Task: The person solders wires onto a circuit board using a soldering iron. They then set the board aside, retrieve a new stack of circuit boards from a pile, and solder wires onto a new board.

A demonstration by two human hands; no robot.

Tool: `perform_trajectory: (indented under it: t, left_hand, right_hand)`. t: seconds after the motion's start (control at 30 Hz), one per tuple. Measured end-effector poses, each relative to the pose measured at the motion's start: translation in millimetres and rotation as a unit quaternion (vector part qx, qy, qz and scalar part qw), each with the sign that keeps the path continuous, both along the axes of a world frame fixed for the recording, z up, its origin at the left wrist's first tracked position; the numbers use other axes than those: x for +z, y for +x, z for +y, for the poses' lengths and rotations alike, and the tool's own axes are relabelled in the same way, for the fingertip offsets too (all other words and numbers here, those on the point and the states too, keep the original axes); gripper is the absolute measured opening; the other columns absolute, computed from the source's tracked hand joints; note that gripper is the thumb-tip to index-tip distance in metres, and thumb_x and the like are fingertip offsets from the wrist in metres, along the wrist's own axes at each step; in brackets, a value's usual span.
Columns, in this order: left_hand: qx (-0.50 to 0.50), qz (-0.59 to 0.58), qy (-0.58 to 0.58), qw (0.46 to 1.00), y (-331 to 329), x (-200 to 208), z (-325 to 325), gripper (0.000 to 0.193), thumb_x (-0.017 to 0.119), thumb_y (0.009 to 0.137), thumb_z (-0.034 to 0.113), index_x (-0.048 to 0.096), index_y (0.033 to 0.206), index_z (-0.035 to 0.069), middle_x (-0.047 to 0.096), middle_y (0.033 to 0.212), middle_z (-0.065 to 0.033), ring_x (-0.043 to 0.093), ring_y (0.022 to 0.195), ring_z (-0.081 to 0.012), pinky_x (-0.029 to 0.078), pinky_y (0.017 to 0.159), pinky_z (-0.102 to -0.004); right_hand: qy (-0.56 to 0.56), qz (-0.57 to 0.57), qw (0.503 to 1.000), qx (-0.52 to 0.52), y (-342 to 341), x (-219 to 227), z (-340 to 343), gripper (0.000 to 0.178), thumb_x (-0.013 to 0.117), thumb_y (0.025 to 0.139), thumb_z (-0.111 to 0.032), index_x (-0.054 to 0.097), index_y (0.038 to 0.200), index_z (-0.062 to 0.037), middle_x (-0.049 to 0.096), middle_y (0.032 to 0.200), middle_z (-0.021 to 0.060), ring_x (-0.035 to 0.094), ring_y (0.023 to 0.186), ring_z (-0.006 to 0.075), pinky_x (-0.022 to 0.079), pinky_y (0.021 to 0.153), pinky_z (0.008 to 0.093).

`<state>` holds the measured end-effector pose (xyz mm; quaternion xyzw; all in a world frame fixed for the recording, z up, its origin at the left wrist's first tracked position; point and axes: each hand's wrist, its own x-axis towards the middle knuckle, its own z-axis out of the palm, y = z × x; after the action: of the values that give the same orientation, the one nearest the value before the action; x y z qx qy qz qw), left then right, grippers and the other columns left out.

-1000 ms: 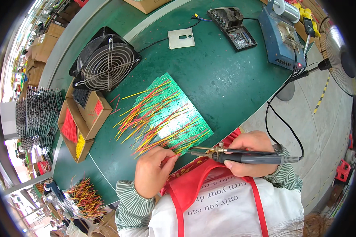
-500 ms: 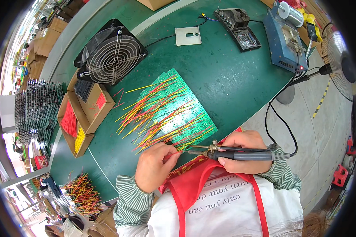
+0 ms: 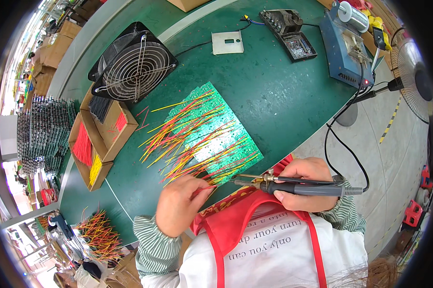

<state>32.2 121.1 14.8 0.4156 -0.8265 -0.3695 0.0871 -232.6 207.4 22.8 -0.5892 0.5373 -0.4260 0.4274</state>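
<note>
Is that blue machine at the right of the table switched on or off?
Probably on: a small red light glows on the blue machine. Whether the tool in the right hand is hot, I cannot tell.

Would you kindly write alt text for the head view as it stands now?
A person's right hand holds a grey-handled soldering iron near the lower edge of a green circuit-board panel strewn with thin red and yellow wires, while the left hand pinches a red wire. On the green table, at upper left, stands a square black fan.
</note>
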Motion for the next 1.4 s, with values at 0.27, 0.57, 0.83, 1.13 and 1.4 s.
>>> perform_trajectory:
  t: [0.27, 0.57, 0.83, 1.13, 1.4]
  left_hand:
    - [0.033, 0.021, -0.070, 0.997, -19.0, 16.0, 5.5, 0.007, 0.068, 0.077, 0.007, 0.063, 0.080, 0.003, 0.061, 0.075, -0.0111, 0.060, 0.068, -0.0281, 0.048, 0.060, -0.0367]
    - [0.004, 0.018, -0.046, 0.999, -36.5, -11.7, 6.2, 0.007, 0.068, 0.078, 0.007, 0.064, 0.081, 0.001, 0.058, 0.072, -0.0080, 0.057, 0.059, -0.0198, 0.045, 0.054, -0.0301]
    - [0.007, 0.011, -0.063, 0.998, -40.8, -13.5, 9.0, 0.008, 0.067, 0.078, 0.010, 0.063, 0.078, 0.004, 0.058, 0.072, -0.0087, 0.058, 0.066, -0.0275, 0.047, 0.059, -0.0367]
    - [0.005, -0.004, -0.076, 0.997, -40.5, -7.4, 8.4, 0.007, 0.066, 0.078, 0.009, 0.063, 0.080, 0.003, 0.059, 0.073, -0.0093, 0.059, 0.067, -0.0280, 0.047, 0.060, -0.0369]
    - [-0.018, -0.003, -0.155, 0.988, -50.3, 9.7, 7.0, 0.008, 0.068, 0.076, 0.004, 0.065, 0.083, 0.002, 0.061, 0.078, -0.0102, 0.061, 0.069, -0.0268, 0.048, 0.060, -0.0344]
  right_hand:
    - [-0.004, 0.017, 1.000, -0.022, -7.0, 0.2, 8.7, 0.017, 0.072, 0.068, -0.009, 0.059, 0.076, -0.0030, 0.059, 0.059, 0.0028, 0.056, 0.048, 0.0106, 0.041, 0.045, 0.0241]
    - [0.008, 0.004, 0.999, -0.031, -7.8, -3.8, 9.0, 0.017, 0.071, 0.071, -0.009, 0.059, 0.080, -0.0012, 0.060, 0.059, 0.0037, 0.058, 0.050, 0.0106, 0.043, 0.047, 0.0239]
    - [0.021, 0.009, 1.000, -0.022, -9.0, -6.1, 5.7, 0.017, 0.071, 0.071, -0.010, 0.059, 0.079, -0.0015, 0.061, 0.060, 0.0051, 0.060, 0.050, 0.0124, 0.044, 0.047, 0.0245]
    - [0.012, 0.004, 1.000, -0.026, -14.9, -0.2, 7.5, 0.016, 0.070, 0.072, -0.008, 0.058, 0.079, 0.0001, 0.061, 0.060, 0.0037, 0.058, 0.051, 0.0088, 0.043, 0.047, 0.0230]
    - [-0.004, 0.016, 0.998, -0.053, -23.4, -0.9, 15.5, 0.016, 0.071, 0.070, -0.008, 0.058, 0.078, -0.0013, 0.059, 0.057, 0.0028, 0.056, 0.048, 0.0079, 0.042, 0.046, 0.0229]
